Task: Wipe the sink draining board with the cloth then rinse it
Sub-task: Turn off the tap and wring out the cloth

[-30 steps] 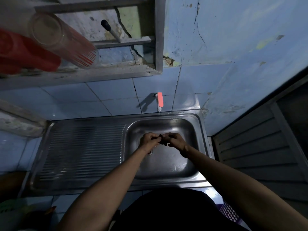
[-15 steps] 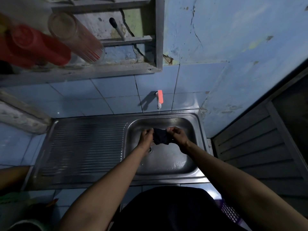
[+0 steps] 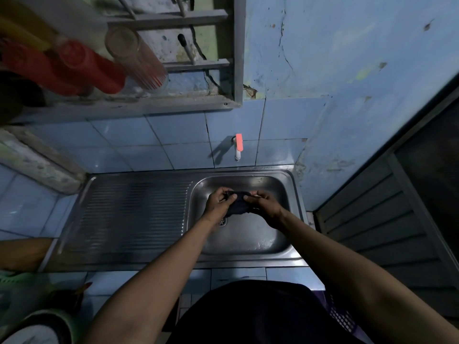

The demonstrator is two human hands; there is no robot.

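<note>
A small dark cloth (image 3: pixel 239 206) is bunched between both hands above the steel sink basin (image 3: pixel 250 237). My left hand (image 3: pixel 219 202) grips its left side and my right hand (image 3: pixel 263 204) grips its right side, fingers closed on the fabric. The ribbed draining board (image 3: pixel 131 214) lies to the left of the basin, with nothing on it. On the blue tiled wall behind the basin sits a white tap with an orange handle (image 3: pixel 238 147). I see no water running from it. The drain (image 3: pixel 222 221) shows just below my left hand.
A metal window ledge (image 3: pixel 124 105) above the board holds red cups (image 3: pixel 92 68) and a clear glass (image 3: pixel 137 58). A dark louvred door (image 3: pixel 387 219) stands at the right. A purple basket (image 3: pixel 340 316) sits low right, and green items lie at the lower left.
The hands first pressed together with the cloth squeezed small, then pulled it apart into a spread piece. Now they have drawn close again and bunched it. The camera tilted slightly upward.
</note>
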